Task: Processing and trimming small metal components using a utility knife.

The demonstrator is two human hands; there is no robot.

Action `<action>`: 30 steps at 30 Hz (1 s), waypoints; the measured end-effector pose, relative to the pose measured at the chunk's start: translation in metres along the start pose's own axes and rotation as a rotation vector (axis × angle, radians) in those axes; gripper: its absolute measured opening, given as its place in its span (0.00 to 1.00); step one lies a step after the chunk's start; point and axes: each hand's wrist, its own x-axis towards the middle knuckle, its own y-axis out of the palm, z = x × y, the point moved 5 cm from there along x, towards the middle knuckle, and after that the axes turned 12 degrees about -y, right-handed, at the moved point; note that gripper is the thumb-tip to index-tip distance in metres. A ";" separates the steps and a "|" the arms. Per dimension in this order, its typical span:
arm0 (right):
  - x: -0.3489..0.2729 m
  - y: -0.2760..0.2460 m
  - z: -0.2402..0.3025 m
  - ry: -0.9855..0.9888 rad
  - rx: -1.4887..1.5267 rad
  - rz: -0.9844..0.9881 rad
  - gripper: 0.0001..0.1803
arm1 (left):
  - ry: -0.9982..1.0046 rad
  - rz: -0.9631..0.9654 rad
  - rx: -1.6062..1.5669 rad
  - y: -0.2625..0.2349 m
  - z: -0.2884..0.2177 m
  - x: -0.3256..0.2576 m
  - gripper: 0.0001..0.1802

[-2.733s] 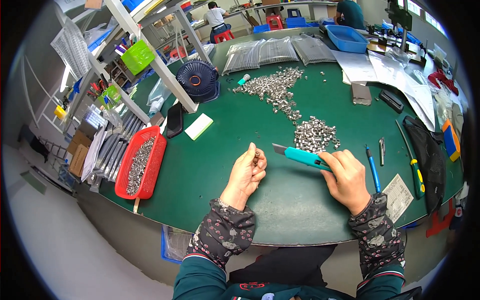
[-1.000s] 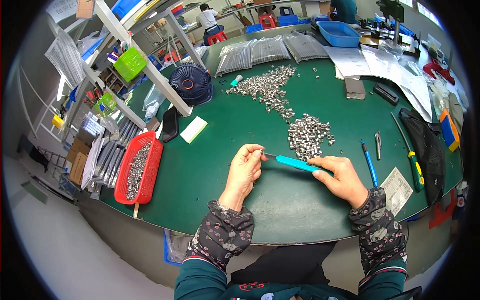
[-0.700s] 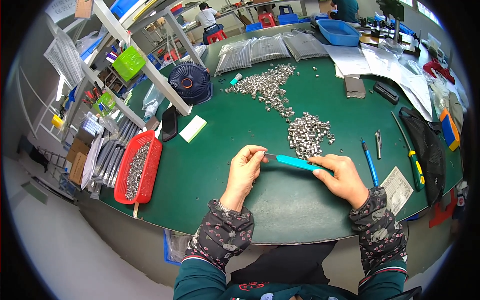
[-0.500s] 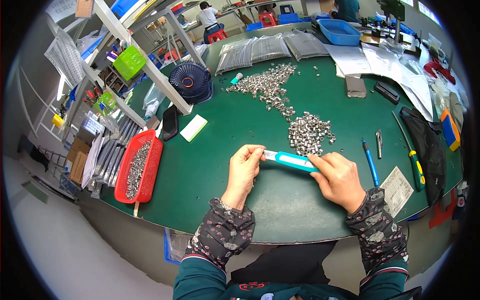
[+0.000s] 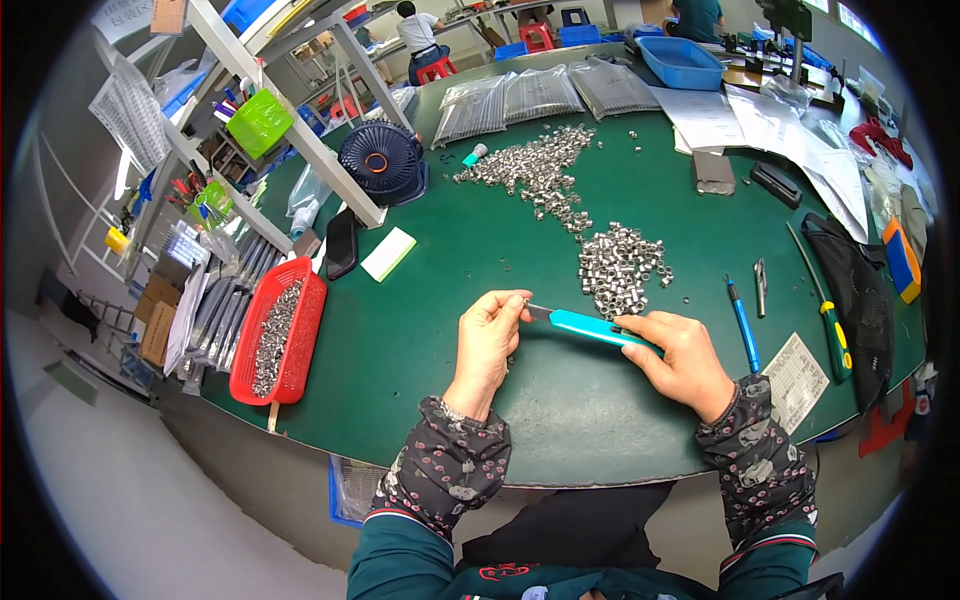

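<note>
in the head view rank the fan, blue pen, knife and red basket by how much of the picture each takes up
1. red basket
2. fan
3. knife
4. blue pen

Apparent size only; true sizes may differ, as their nearness to the camera varies.

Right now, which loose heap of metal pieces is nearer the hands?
The compact heap just beyond the teal cutter in the right hand; the other heap, larger and more spread out, lies farther back.

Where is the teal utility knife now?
In the head view, right of centre, the knife is in the right hand, blade toward the left hand, below the nearer metal pile.
</note>
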 end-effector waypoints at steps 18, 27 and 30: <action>0.003 -0.008 0.007 -0.102 -0.220 -0.127 0.19 | -0.071 0.076 -0.105 0.001 -0.001 0.000 0.09; 0.003 -0.006 0.004 -0.065 -0.147 -0.107 0.17 | -0.074 0.049 -0.104 0.003 -0.004 -0.001 0.09; 0.003 -0.005 0.002 -0.036 -0.077 -0.089 0.16 | -0.056 0.052 -0.103 -0.004 0.000 0.003 0.07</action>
